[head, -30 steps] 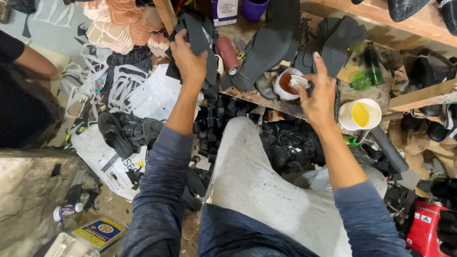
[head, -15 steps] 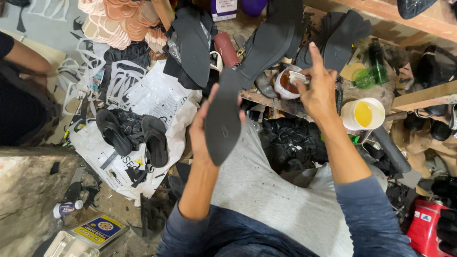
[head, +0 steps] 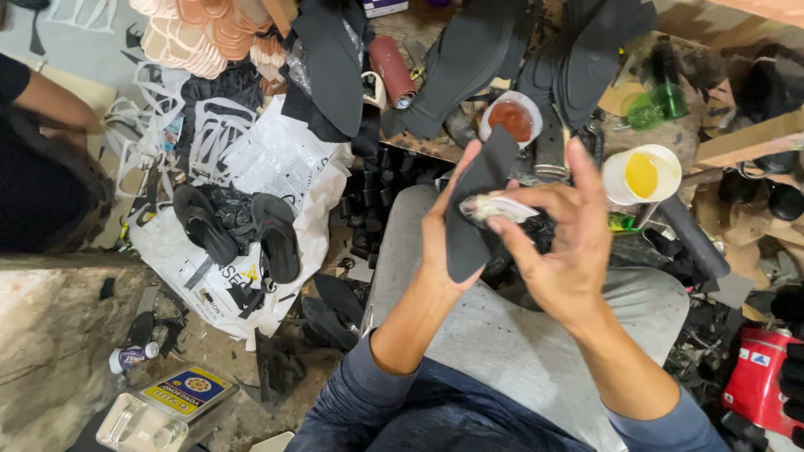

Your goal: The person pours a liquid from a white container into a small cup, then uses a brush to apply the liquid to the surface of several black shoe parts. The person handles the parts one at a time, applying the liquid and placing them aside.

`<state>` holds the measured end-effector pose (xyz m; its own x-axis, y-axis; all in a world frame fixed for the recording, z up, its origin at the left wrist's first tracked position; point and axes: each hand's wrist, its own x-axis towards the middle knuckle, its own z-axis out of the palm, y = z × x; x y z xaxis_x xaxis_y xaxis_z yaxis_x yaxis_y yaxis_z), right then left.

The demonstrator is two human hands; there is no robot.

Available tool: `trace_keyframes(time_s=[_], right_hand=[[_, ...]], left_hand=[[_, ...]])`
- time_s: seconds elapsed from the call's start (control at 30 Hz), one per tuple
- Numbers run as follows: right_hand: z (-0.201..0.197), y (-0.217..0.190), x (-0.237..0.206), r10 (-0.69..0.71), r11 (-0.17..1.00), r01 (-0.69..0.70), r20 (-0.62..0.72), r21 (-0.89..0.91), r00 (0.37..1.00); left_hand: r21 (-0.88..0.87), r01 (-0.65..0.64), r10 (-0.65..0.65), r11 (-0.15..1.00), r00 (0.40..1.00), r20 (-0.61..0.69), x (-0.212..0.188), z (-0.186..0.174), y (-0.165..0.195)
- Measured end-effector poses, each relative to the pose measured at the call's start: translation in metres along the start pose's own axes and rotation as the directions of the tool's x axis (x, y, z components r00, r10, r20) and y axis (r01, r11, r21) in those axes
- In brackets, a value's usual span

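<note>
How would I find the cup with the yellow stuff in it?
Start at the cluttered workbench along the top, then look just past the person's right hand. The white cup sits there near the bench's edge, filled with yellow liquid. The other white cup, further left, holds reddish-brown stuff instead.

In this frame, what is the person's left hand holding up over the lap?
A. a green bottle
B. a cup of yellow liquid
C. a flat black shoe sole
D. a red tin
C: the left hand grips a flat black shoe sole upright over the lap, while the right hand presses a small whitish applicator against it; the cup of yellow liquid stands apart on the bench.
</note>
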<state>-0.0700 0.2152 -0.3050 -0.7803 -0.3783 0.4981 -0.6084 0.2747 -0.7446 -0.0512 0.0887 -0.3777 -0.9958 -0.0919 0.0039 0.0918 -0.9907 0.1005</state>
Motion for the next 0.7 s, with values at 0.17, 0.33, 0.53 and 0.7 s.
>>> trace_keyframes(time_s=[0.17,0.33,0.53,0.7], right_hand=[[-0.005,-0.010,-0.013,-0.016,0.999,0.014,-0.039,-0.050,0.999],[-0.017,-0.014,-0.017,-0.111,0.958,0.095,-0.045,-0.272,0.993],[-0.020,-0.036,-0.028,-0.189,0.974,0.190,0.020,-0.125,0.982],[-0.028,-0.059,-0.044,-0.224,0.950,0.262,0.211,-0.172,0.951]], left_hand=[[0.018,0.060,-0.059,0.998,0.997,-0.040,-0.011,0.014,-0.009],[-0.032,0.121,-0.121,0.992,0.993,-0.008,-0.020,0.017,-0.017],[-0.030,0.112,-0.112,0.993,0.994,-0.017,-0.023,0.020,-0.021],[-0.058,0.059,-0.063,0.997,0.997,-0.055,-0.018,0.023,-0.014]])
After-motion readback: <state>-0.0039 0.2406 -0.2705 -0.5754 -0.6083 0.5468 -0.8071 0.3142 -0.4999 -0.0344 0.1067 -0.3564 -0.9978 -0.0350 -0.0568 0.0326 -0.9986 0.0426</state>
